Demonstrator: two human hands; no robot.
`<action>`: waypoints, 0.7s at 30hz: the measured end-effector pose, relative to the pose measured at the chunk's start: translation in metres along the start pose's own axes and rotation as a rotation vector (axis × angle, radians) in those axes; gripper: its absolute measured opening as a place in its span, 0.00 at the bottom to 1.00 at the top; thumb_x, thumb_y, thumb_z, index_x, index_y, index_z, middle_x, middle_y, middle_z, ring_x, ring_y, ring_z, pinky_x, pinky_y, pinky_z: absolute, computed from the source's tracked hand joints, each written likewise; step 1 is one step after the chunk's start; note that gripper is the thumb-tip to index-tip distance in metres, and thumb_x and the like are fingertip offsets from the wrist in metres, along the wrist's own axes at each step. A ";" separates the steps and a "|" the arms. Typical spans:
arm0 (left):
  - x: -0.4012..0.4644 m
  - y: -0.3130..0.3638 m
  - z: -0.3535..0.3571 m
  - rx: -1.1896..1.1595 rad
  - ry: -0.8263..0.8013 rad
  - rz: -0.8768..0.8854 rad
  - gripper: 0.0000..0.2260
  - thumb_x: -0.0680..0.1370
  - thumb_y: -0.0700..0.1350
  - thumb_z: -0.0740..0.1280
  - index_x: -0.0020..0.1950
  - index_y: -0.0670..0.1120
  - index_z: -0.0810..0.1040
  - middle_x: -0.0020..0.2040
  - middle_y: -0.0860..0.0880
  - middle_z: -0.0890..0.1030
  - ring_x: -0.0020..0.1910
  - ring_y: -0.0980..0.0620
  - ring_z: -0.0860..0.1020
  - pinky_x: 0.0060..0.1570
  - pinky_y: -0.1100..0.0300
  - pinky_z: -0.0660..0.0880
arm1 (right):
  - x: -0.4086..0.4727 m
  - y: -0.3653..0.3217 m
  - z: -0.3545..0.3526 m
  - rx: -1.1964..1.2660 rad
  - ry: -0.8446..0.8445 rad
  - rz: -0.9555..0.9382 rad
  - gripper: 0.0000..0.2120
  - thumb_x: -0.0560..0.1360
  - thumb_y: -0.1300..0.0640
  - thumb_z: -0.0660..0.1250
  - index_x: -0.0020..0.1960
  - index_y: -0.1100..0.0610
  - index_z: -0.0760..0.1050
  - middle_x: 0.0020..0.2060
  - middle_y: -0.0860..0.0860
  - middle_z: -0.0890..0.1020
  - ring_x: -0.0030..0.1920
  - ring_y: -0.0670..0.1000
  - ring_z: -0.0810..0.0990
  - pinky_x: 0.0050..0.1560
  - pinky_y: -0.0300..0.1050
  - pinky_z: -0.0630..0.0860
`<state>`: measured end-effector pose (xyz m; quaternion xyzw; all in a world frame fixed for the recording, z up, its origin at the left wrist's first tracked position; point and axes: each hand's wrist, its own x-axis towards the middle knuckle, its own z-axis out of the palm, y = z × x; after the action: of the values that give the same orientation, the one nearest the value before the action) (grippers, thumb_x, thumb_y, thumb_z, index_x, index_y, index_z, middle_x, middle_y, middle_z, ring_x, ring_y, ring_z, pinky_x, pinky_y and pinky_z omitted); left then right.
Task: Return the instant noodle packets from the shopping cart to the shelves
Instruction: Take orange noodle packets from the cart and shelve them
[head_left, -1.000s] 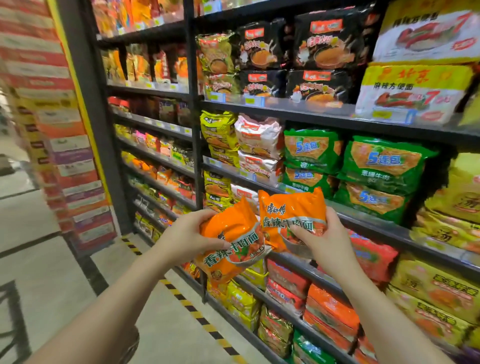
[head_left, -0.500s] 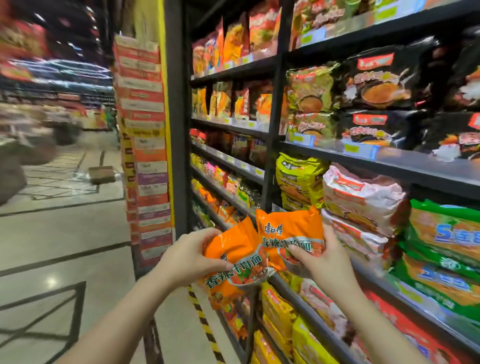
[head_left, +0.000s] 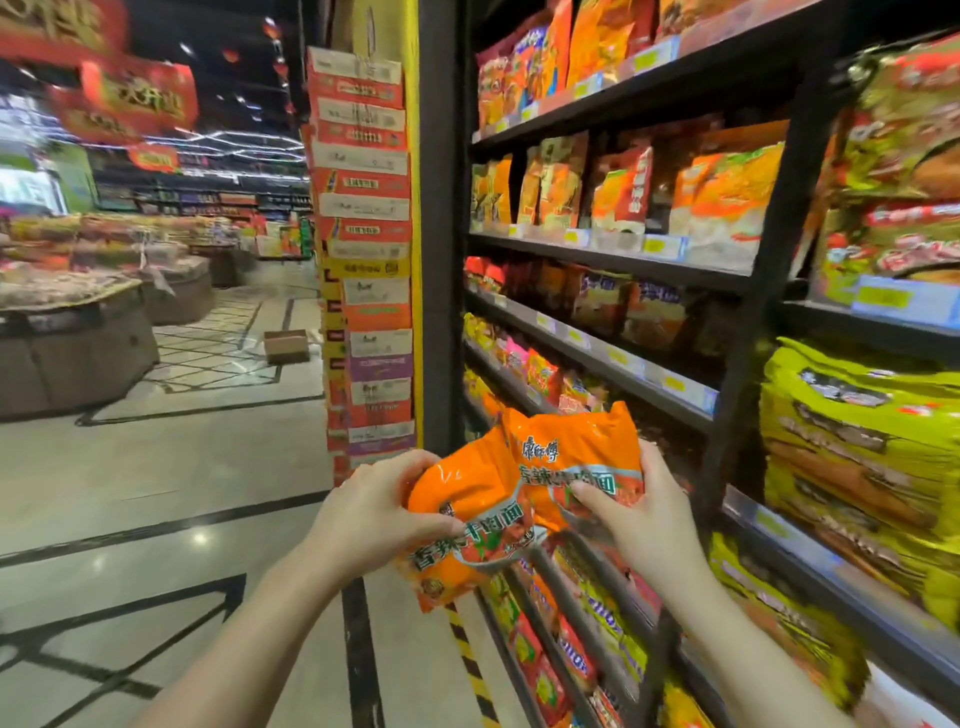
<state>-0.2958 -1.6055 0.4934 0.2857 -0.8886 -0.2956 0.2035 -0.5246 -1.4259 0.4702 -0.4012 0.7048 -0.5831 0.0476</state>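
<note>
Left hand (head_left: 374, 512) grasps the lower orange noodle packet (head_left: 462, 525); right hand (head_left: 641, 512) grasps the upper orange packet (head_left: 571, 457). Packets overlap, held in the air just beside the dark shelves (head_left: 587, 358), above the tiled floor (head_left: 156, 493). Stacked cartons (head_left: 363, 249) stand at the shelf end.

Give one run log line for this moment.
left hand: grips orange packet | right hand: grips second orange packet | shelves: not reached

You hold two orange noodle packets (head_left: 524, 499) with white and teal lettering. Shelf frames (head_left: 613, 260) are black, price tags yellow. Large packs (head_left: 857, 431) at right are yellow-green. Floor (head_left: 156, 493) is pale with black lines; its shelf-side strip is yellow-and-black.
</note>
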 end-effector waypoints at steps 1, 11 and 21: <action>0.018 -0.013 -0.009 -0.012 -0.004 -0.001 0.29 0.66 0.67 0.77 0.63 0.65 0.72 0.57 0.65 0.78 0.54 0.59 0.81 0.52 0.51 0.84 | 0.016 0.001 0.016 0.015 0.012 0.004 0.26 0.73 0.50 0.78 0.65 0.41 0.69 0.55 0.39 0.83 0.51 0.40 0.84 0.51 0.45 0.84; 0.200 -0.112 -0.067 0.022 -0.034 0.078 0.29 0.65 0.72 0.74 0.62 0.69 0.70 0.56 0.67 0.79 0.52 0.63 0.81 0.50 0.55 0.83 | 0.175 0.019 0.125 0.064 0.079 0.064 0.27 0.69 0.44 0.81 0.63 0.37 0.72 0.56 0.45 0.84 0.53 0.50 0.86 0.51 0.58 0.84; 0.412 -0.172 -0.069 0.055 0.001 0.160 0.28 0.64 0.72 0.75 0.60 0.69 0.72 0.53 0.67 0.80 0.50 0.63 0.81 0.49 0.53 0.83 | 0.357 0.077 0.188 0.014 0.176 -0.001 0.24 0.73 0.58 0.79 0.63 0.43 0.73 0.48 0.39 0.86 0.44 0.34 0.84 0.42 0.32 0.79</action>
<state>-0.5028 -2.0060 0.5136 0.2194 -0.9163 -0.2539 0.2188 -0.7035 -1.7954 0.4877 -0.3486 0.7019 -0.6211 -0.0120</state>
